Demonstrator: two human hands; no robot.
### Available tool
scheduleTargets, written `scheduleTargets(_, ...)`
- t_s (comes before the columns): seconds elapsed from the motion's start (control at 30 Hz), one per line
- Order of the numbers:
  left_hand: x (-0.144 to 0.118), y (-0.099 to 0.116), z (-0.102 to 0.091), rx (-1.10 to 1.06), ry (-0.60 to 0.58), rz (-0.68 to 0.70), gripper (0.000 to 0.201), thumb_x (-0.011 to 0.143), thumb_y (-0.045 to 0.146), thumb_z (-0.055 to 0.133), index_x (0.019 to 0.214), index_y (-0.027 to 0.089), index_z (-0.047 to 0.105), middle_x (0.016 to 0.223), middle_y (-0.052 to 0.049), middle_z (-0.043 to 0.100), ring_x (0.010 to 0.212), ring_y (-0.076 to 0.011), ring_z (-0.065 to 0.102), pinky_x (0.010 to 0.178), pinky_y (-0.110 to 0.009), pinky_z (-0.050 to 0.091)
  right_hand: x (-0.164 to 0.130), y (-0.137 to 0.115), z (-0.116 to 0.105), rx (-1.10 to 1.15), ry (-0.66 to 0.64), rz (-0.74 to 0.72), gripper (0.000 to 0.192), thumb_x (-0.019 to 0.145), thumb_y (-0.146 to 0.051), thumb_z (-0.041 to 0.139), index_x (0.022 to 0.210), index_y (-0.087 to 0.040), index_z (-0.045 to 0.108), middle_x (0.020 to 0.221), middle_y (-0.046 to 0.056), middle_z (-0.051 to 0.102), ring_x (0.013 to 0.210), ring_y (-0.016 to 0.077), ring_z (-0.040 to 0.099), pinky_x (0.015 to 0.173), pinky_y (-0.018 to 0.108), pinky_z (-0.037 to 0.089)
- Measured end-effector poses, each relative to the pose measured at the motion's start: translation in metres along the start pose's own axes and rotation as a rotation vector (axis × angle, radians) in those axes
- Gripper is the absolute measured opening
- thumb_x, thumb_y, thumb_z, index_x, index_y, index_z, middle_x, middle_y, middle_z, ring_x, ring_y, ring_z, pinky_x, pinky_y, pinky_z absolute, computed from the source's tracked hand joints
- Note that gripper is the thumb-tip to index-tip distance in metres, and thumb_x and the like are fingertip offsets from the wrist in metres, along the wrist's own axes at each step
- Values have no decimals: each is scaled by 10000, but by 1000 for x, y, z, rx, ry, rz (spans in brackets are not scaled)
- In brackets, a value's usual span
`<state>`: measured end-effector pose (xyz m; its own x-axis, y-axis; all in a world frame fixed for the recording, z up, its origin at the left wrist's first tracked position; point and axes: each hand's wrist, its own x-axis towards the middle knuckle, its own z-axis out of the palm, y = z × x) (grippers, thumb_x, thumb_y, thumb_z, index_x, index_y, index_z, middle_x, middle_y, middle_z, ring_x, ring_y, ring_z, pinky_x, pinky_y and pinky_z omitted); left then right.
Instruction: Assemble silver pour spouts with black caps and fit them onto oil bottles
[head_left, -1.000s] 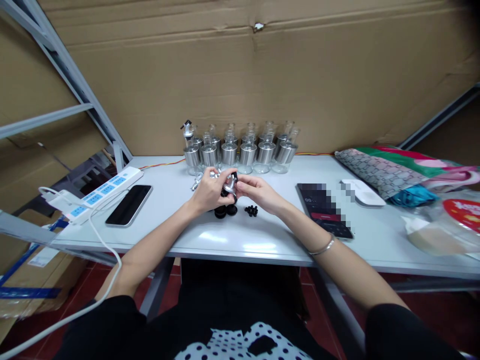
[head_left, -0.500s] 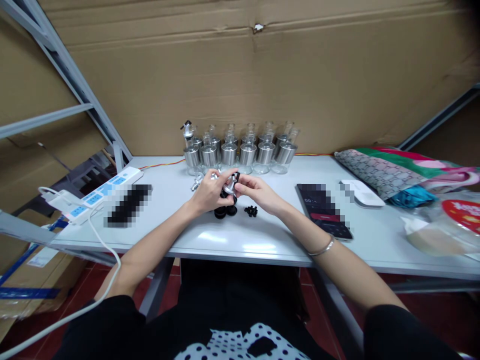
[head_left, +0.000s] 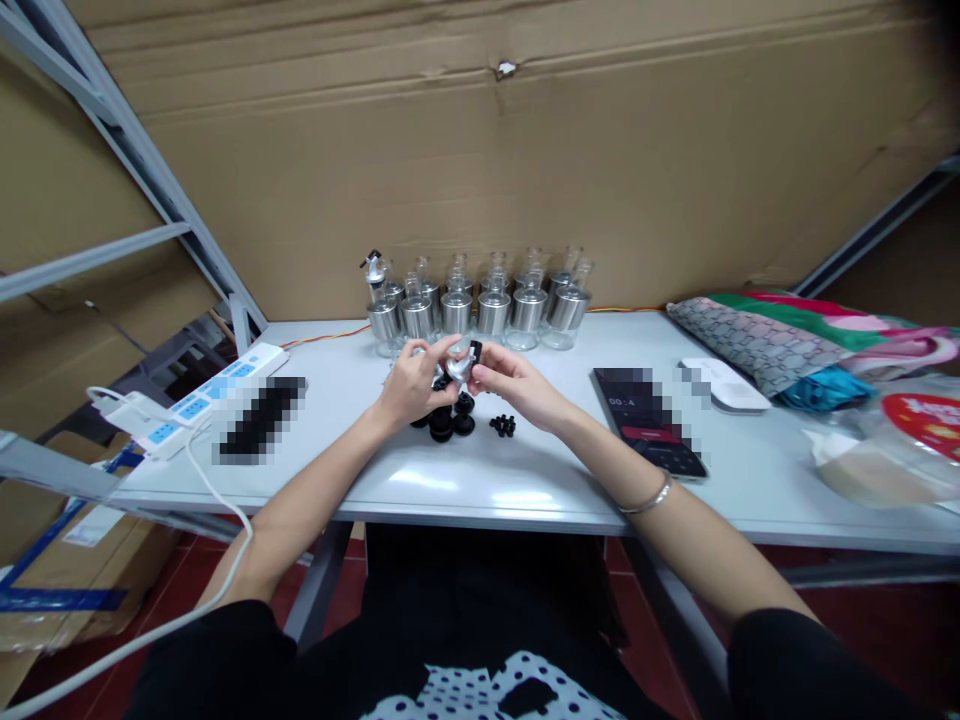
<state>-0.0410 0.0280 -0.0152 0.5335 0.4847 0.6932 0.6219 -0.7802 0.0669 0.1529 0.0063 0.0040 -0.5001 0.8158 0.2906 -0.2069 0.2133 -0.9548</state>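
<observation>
Both hands meet above the middle of the tabletop (head_left: 525,480), a little toward its far edge, and between them sits a small silver pourer cap (head_left: 459,364) with a black piece at its top. The left hand (head_left: 411,385) is curled around the cap from the side, thumb and fingers pinching it, while the right hand (head_left: 517,385) closes its fingertips narrowly on the black piece at the cap's right. By the look of it, the step in hand is the fitting of a small black part onto the metal cap; the next move would call for a steady pinch from the left hand and a fine, well-aligned press or twist from the right, since the parts are small and partly hidden by the fingers. Just below the hands, lying on the tabletop, are a few black round caps (head_left: 450,420) and, just beside them to the right, a cluster of tiny black plugs (head_left: 502,426). Along the far edge stands a row of glass bottles with steel collars (head_left: 480,305); only the leftmost bottle (head_left: 375,272) carries a pourer. Toward the left edge lies a white power strip (head_left: 217,392) with blue sockets. As for writing, a dark device (head_left: 649,420) on the right shows pale digits, partly blurred, that seem to read "00:4"; no brand or label can be read elsewhere.
</observation>
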Motion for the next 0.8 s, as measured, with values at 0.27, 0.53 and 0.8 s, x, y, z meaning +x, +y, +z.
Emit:
scheduleTargets(0.27,3,-5,-8,-36,169,28,506,880,439,434,1303,181,333,1253,-150,521,1191,-253,475,984,-432,389,3,0,0,131,101,-18,230,725,-358,692,885,-205,630,874,-2,605,807,111,545,695,231,461)
scheduleTargets(0.53,46,-50,-13,-45,390,-289,407,842,132,441,1241,196,390,1240,-128,479,1169,-208,490,955,-377,461,3,-2,1,335,140,26,241,706,-372,706,820,-207,572,950,18,625,825,142,604,737,329,537)
scheduleTargets(0.8,65,-104,3,-44,107,-475,364,764,86,568,1110,148,472,829,-59,578,856,-216,606,876,-438,482,3,-4,1,247,170,2,287,692,-398,716,761,-206,514,969,10,641,837,138,621,746,294,520)
